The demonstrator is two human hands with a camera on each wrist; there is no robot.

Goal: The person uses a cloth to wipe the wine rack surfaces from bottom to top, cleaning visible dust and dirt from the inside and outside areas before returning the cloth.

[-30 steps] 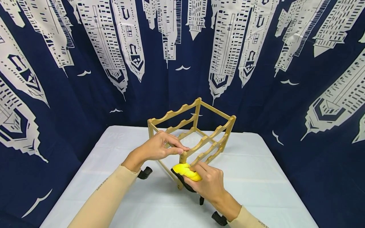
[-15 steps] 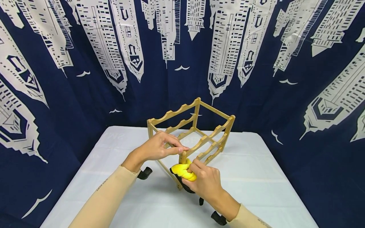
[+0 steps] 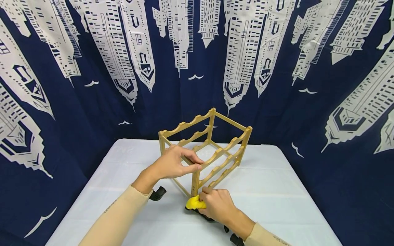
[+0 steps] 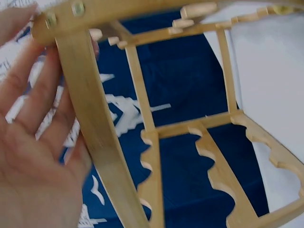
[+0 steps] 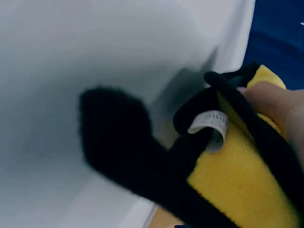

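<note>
A light wooden rack with scalloped rails (image 3: 195, 179) stands on the table, its near corner post toward me. My left hand (image 3: 173, 163) holds the top of that corner, thumb and fingertips on the wood. In the left wrist view the fingers of the left hand (image 4: 40, 109) lie along the post (image 4: 92, 114). Low on the same post, my right hand (image 3: 219, 206) grips a yellow cloth with black edging (image 3: 194, 203), bunched against the wood. The right wrist view shows the cloth (image 5: 242, 180) folded, with a white tag (image 5: 212, 124) and a black edge hanging loose.
A white cover lies over the table (image 3: 271, 191). Behind and beside it hangs a dark blue curtain (image 3: 172, 89) with white printed buildings and birds. Black device parts (image 3: 158, 193) sit by the wrists.
My right hand has slid the yellow cloth down the near post, from just below its top to near its foot. The left hand stays on the top corner.
</note>
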